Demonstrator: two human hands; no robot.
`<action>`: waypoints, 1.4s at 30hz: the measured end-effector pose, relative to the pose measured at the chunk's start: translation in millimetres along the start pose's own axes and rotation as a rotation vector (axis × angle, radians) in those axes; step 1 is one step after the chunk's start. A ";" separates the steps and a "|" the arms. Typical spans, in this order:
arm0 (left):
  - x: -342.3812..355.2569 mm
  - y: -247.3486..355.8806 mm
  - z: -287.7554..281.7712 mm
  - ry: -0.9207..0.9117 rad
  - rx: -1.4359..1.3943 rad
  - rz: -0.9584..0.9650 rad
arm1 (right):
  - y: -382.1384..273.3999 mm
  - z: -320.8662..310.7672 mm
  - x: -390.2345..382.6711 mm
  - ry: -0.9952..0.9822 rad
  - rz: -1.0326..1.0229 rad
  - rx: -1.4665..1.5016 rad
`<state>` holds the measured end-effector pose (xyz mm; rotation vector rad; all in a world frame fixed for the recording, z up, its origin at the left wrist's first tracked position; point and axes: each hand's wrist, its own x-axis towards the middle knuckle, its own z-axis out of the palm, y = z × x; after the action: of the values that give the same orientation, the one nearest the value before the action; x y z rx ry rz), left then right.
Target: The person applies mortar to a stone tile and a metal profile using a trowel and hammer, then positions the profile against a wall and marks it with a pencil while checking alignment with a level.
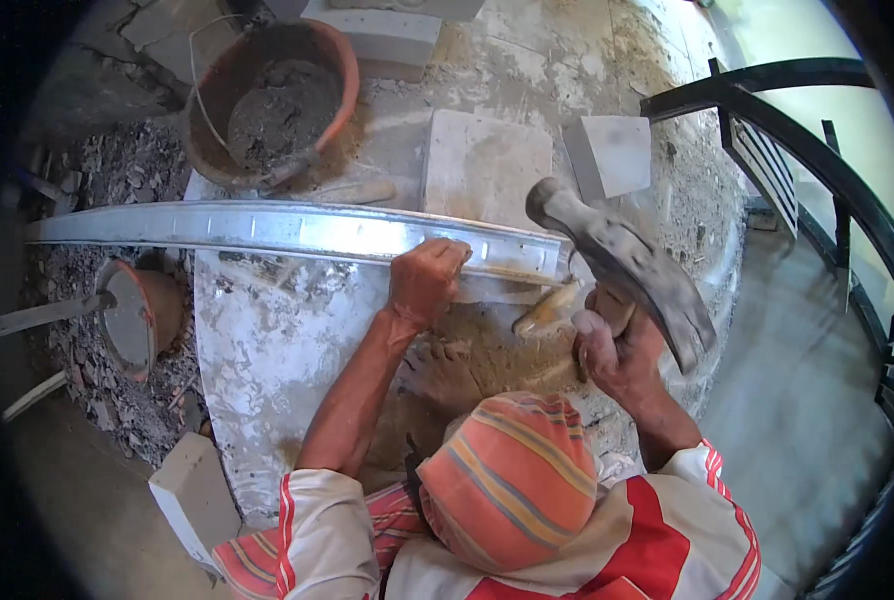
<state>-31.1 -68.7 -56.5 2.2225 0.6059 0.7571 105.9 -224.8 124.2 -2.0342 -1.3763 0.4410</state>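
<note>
My left hand [425, 282] is shut over the edge of a long aluminium straightedge [267, 228], which lies across the top of a whitish plastered surface [267, 350]. My right hand [615, 352] grips a hammer [629, 262] with a dark, worn head, raised above the right end of the straightedge. A yellowish wooden piece [545, 310] shows just left of that hand, under the straightedge's end; I cannot tell what it belongs to. A patch of brown wet mortar [467, 350] lies between my two hands. An orange striped cap [512, 480] and red-and-white sleeves fill the lower edge.
An orange bucket [272, 100] of grey mortar stands beyond the straightedge, and a smaller orange tub [139, 318] sits in rubble on the left. Light blocks lie at the back [487, 165], back right [609, 152] and near left [195, 492]. A black metal railing [777, 115] borders the right.
</note>
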 end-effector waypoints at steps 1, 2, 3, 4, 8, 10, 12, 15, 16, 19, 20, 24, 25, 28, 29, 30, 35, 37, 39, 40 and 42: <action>4.1 0.1 -0.9 -0.010 0.003 0.012 | 6.7 3.3 -3.2 0.011 -0.046 -0.059; 4.5 -1.1 1.1 -0.009 0.006 0.004 | 21.3 18.2 -8.1 -0.005 -0.229 -0.103; 1.2 -2.2 2.8 -0.011 0.007 0.002 | 27.5 20.4 -13.3 -0.087 -0.185 -0.140; 1.5 -4.0 0.5 -0.019 0.032 0.014 | 19.4 22.2 -7.5 -0.166 -0.148 -0.178; -3.9 0.7 -5.1 -0.130 0.096 -0.032 | 17.3 34.3 -4.6 -0.358 0.283 -0.279; 5.6 -0.1 -10.2 -0.109 0.091 -0.027 | 8.5 22.1 9.7 -0.258 0.021 -0.264; 4.2 0.6 -9.3 -0.065 0.052 -0.011 | -13.6 9.7 21.7 -0.104 -0.228 -0.085; -4.2 -6.8 -6.6 0.023 0.037 -0.007 | -3.7 5.4 4.2 -0.232 -0.030 -0.152; -6.3 -3.9 -3.1 0.017 0.021 -0.011 | 7.3 5.2 -4.5 -0.280 0.037 -0.209; 3.6 2.3 -2.6 -0.085 0.070 0.040 | 43.0 30.2 -13.0 -0.357 0.093 -0.372; 0.8 0.2 -0.8 -0.078 0.092 0.040 | 43.7 44.2 -2.3 -0.296 0.186 -0.269; 1.0 -1.2 -6.6 -0.105 0.096 -0.010 | 3.8 22.9 20.0 -0.362 0.249 -0.249; 3.8 -2.7 -9.2 -0.096 0.089 -0.021 | -1.1 18.4 23.4 -0.234 0.033 -0.163; 1.7 -3.0 -8.0 -0.072 0.048 -0.027 | 6.3 4.4 1.0 -0.258 -0.010 -0.113; 3.4 -1.3 -5.1 -0.055 0.021 -0.025 | 14.8 10.9 -2.3 -0.235 -0.042 -0.124; 2.3 0.3 -1.4 -0.054 0.015 -0.024 | 23.0 16.7 -7.6 -0.217 -0.068 -0.137; 1.7 -2.3 -7.7 -0.238 0.154 -0.055 | 24.3 39.9 -5.4 -0.332 0.083 -0.324; 2.3 -5.4 -6.8 -0.126 0.064 -0.038 | 1.3 32.9 11.6 -0.245 0.197 -0.126; -1.0 -6.1 -7.7 -0.053 0.001 -0.035 | -6.5 24.4 18.0 -0.144 0.011 -0.109; -0.9 -5.6 -7.0 -0.055 -0.002 -0.036 | -3.0 22.4 15.0 -0.096 -0.084 -0.096; 0.7 -4.7 -6.7 -0.148 0.017 -0.078 | 12.8 23.4 2.2 -0.037 -0.007 -0.016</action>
<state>-36.0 -62.2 -55.8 2.2331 0.6229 0.5444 101.9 -218.7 98.4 -2.0422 -1.4130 0.4684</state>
